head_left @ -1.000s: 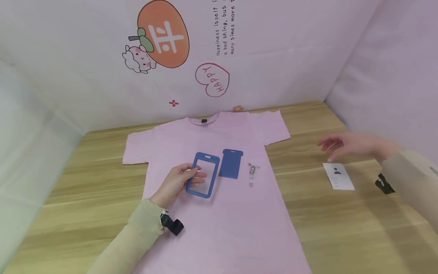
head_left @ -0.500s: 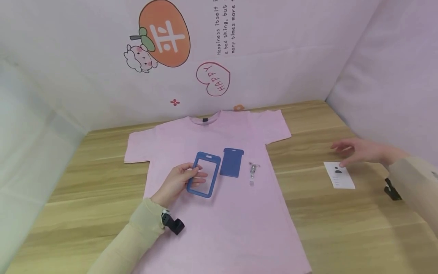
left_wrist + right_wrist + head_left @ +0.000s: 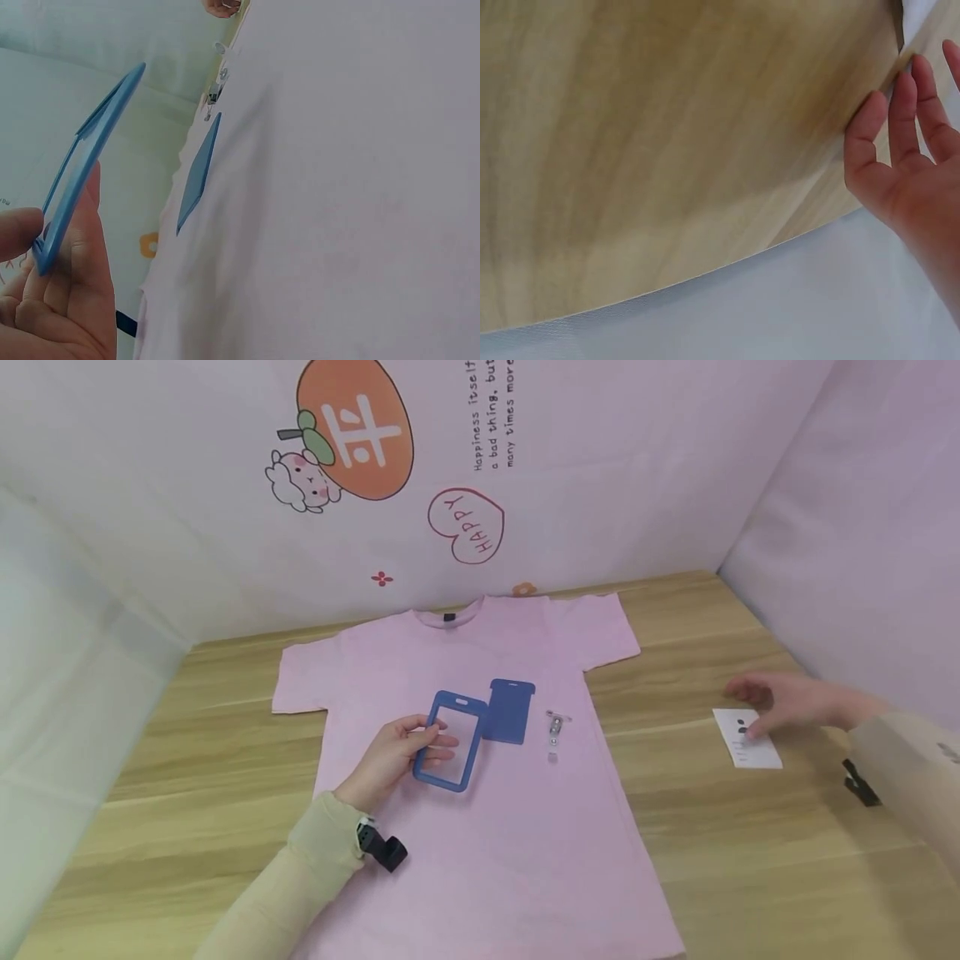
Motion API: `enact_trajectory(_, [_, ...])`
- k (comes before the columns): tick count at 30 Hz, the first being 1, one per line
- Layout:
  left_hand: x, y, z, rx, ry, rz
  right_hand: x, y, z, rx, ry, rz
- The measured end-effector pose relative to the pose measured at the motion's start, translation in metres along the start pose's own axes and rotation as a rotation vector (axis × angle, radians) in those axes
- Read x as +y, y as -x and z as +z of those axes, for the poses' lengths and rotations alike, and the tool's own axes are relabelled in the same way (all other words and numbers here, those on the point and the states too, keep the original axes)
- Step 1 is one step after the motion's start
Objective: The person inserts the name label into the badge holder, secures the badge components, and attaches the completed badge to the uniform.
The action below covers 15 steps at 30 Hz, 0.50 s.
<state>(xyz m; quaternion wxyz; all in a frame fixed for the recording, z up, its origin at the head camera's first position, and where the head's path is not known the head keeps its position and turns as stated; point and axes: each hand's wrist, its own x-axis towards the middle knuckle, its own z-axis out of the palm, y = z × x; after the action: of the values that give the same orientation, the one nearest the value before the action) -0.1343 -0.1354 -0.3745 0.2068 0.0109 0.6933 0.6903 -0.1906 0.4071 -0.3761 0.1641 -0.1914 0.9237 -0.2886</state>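
My left hand (image 3: 386,760) holds a blue badge-holder frame (image 3: 472,747) above the shirt, thumb in front and fingers behind; in the left wrist view the frame (image 3: 94,157) is seen nearly edge-on. Its open window shows my fingers. Just right of it lies a flat blue back panel (image 3: 510,714), partly overlapped by the frame's edge. A metal badge clip (image 3: 555,727) with a pin lies farther right. Over the white ID card (image 3: 759,757) is my right hand (image 3: 798,702), its thumb across the printed figure and its fingers past the card's far edge. The card lies flat.
A pink T-shirt (image 3: 495,860) is spread on the wooden table (image 3: 697,843), collar toward the back. White printed cloth (image 3: 600,485) hangs behind the table, and pale cloth walls stand at both sides. A black wrist camera (image 3: 386,850) sits on my left sleeve.
My right hand has come down and slightly right, bringing its thumb over the card. The left hand and frame have shifted a little right, and the view has tilted slightly.
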Motion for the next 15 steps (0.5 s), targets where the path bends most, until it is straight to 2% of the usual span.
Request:
enact_trajectory(4, [0.001, 0.001, -0.001, -0.001, -0.006, 0.006, -0.003, -0.001, 0.002, 0.058, 0.021, -0.049])
enact_trajectory(11, [-0.001, 0.002, -0.001, -0.003, -0.021, 0.004, 0.001, -0.001, 0.010, 0.074, 0.133, -0.032])
enact_trajectory(15, [-0.002, 0.002, -0.002, 0.004, -0.024, 0.001, 0.006, -0.001, 0.014, 0.105, 0.149, -0.091])
